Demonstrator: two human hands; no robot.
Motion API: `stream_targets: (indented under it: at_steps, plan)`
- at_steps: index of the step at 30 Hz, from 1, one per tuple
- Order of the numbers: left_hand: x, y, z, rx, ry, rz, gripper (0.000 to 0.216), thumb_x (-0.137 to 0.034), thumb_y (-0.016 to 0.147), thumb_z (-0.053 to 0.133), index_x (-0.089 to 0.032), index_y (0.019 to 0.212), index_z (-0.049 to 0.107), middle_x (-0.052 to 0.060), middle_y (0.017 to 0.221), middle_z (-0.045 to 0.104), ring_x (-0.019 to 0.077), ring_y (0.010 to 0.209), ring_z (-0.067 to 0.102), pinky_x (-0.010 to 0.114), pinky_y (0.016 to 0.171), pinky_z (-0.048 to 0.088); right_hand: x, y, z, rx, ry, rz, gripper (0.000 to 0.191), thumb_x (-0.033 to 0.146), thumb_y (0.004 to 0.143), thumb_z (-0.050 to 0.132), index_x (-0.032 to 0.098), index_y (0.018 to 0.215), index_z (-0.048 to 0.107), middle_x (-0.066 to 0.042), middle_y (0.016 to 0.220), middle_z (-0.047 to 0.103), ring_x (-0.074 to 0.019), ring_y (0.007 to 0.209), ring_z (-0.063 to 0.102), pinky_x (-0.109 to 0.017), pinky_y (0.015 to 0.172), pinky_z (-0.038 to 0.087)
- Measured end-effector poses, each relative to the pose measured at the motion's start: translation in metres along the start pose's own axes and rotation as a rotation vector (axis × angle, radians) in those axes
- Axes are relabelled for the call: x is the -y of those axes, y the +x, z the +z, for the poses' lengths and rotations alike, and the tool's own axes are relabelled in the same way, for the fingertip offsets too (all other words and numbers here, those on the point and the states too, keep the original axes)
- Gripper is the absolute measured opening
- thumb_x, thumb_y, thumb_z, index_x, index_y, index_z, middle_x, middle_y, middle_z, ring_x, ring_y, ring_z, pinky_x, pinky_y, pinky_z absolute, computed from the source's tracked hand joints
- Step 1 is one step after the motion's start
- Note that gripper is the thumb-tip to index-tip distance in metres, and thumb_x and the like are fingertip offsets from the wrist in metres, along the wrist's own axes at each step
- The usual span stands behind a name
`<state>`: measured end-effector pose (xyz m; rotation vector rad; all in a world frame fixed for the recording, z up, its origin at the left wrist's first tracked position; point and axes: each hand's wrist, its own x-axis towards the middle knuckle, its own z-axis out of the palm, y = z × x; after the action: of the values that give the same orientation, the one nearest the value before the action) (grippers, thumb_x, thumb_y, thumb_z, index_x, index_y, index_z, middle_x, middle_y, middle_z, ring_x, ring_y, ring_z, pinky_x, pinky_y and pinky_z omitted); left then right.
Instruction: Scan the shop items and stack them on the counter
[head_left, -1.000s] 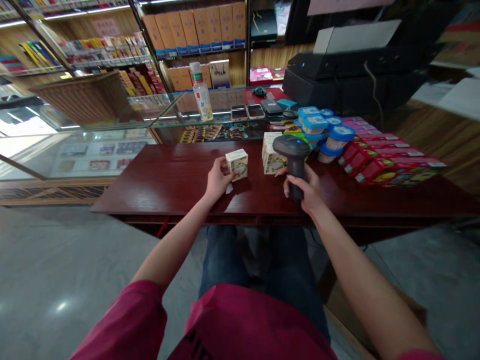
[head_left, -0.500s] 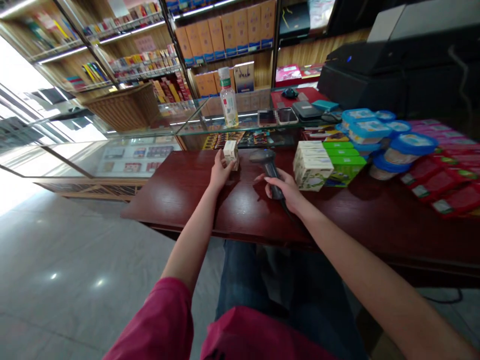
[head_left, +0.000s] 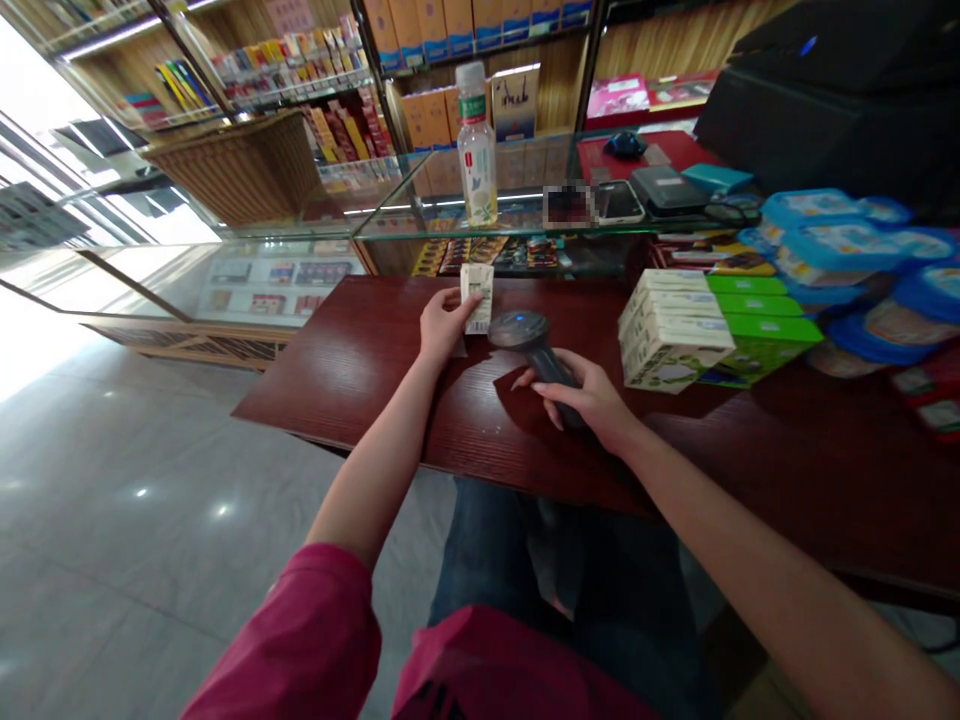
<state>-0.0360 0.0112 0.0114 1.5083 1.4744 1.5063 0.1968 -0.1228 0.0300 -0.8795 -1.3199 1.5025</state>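
My left hand (head_left: 444,325) is closed on a small white carton (head_left: 478,300), its thumb across the front; a printed panel with what looks like a barcode faces me. My right hand (head_left: 592,398) wraps round the handle of a dark grey barcode scanner (head_left: 519,330). The scanner's head, with a small blue light on top, is just right of the carton and apart from it. To the right of that hand stand several white patterned cartons (head_left: 667,335) in a block, against green boxes (head_left: 765,320).
A dark red wooden table (head_left: 337,370) lies under both hands. Behind it, a glass counter bears a drink bottle (head_left: 478,160), a phone (head_left: 619,202) and a mouse (head_left: 625,145). Blue-lidded tubs (head_left: 840,250) crowd the right. A wicker basket (head_left: 240,175) stands at the left.
The left hand has turned the carton so its printed face shows toward me. The scanner has come closer to the view, its head now lower beside the carton. The view has shifted.
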Motion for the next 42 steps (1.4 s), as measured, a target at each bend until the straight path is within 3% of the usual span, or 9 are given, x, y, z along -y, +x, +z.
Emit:
stream_targets:
  at_steps: [7,15,17,23,26,29,35,38,42]
  plan:
    - [-0.005,-0.006,0.002,-0.115,-0.066,-0.13,0.042,-0.043,0.077,0.085,-0.016,0.103,0.065,0.009,0.097,0.075,0.0206,0.089,0.072,0.032,0.079,0.058,-0.005,-0.001,0.001,0.006,-0.055,-0.008,0.04,0.032,0.075,0.081,0.02,0.109,0.065,-0.006,0.097,0.078,-0.0089,0.041,0.053,-0.025,0.037,0.043]
    - [0.002,0.0,0.006,-0.122,-0.047,-0.14,0.041,-0.041,0.078,0.084,-0.016,0.103,0.064,0.008,0.098,0.075,0.0217,0.091,0.073,0.034,0.082,0.058,-0.005,-0.001,-0.001,0.012,-0.071,-0.015,0.04,0.036,0.076,0.082,0.019,0.108,0.066,-0.009,0.105,0.078,-0.0088,0.043,0.054,-0.026,0.038,0.044]
    - [0.001,0.0,0.0,-0.07,-0.055,-0.106,0.04,-0.038,0.079,0.084,-0.016,0.107,0.064,0.01,0.105,0.075,0.0231,0.098,0.073,0.036,0.09,0.058,-0.006,0.0,-0.002,0.002,-0.063,-0.027,0.04,0.037,0.075,0.083,0.019,0.107,0.066,-0.009,0.103,0.078,-0.0085,0.043,0.053,-0.026,0.038,0.044]
    - [0.0,-0.009,-0.031,0.328,-0.07,0.133,0.063,-0.02,0.067,0.088,-0.018,0.124,0.062,0.012,0.132,0.07,0.0272,0.125,0.065,0.045,0.113,0.048,0.003,-0.004,-0.004,-0.087,-0.005,-0.013,0.035,0.04,0.074,0.083,0.019,0.098,0.068,-0.009,0.102,0.077,-0.0089,0.042,0.052,-0.026,0.038,0.041]
    - [0.005,-0.014,-0.036,0.361,-0.145,0.118,0.07,-0.012,0.067,0.085,-0.018,0.13,0.057,0.013,0.135,0.068,0.0262,0.125,0.067,0.044,0.111,0.051,0.009,-0.005,-0.002,-0.134,0.0,0.004,0.035,0.042,0.073,0.084,0.019,0.095,0.069,-0.01,0.102,0.077,-0.009,0.044,0.051,-0.027,0.039,0.04]
    - [0.014,-0.009,-0.037,0.19,-0.108,0.057,0.071,-0.008,0.064,0.087,-0.018,0.127,0.056,0.014,0.131,0.07,0.0261,0.12,0.069,0.042,0.103,0.056,0.011,0.007,0.007,-0.195,-0.005,0.008,0.037,0.044,0.071,0.086,0.018,0.092,0.07,-0.01,0.097,0.077,-0.0088,0.044,0.05,-0.027,0.04,0.039]
    - [0.03,0.031,-0.058,-0.392,0.168,-0.119,0.059,-0.022,0.069,0.091,-0.015,0.117,0.058,0.016,0.122,0.069,0.0276,0.114,0.069,0.042,0.102,0.053,-0.001,0.052,0.046,-0.272,0.14,-0.102,0.042,0.045,0.068,0.088,0.02,0.094,0.068,-0.008,0.104,0.075,-0.01,0.054,0.056,-0.026,0.049,0.046]
    - [0.037,0.056,-0.07,-0.495,0.276,-0.105,0.061,-0.015,0.068,0.089,-0.016,0.118,0.054,0.016,0.127,0.063,0.0283,0.124,0.062,0.041,0.106,0.049,-0.01,0.064,0.054,-0.266,0.137,-0.103,0.04,0.044,0.069,0.088,0.02,0.096,0.069,-0.007,0.099,0.075,-0.0099,0.055,0.054,-0.025,0.049,0.045]
    - [0.043,0.084,-0.075,-0.517,0.298,-0.098,0.063,-0.017,0.07,0.089,-0.017,0.118,0.049,0.019,0.133,0.057,0.0302,0.131,0.055,0.042,0.109,0.045,-0.014,0.066,0.05,-0.23,0.119,-0.064,0.039,0.043,0.071,0.087,0.021,0.097,0.069,-0.005,0.088,0.074,-0.0114,0.053,0.052,-0.026,0.047,0.042]
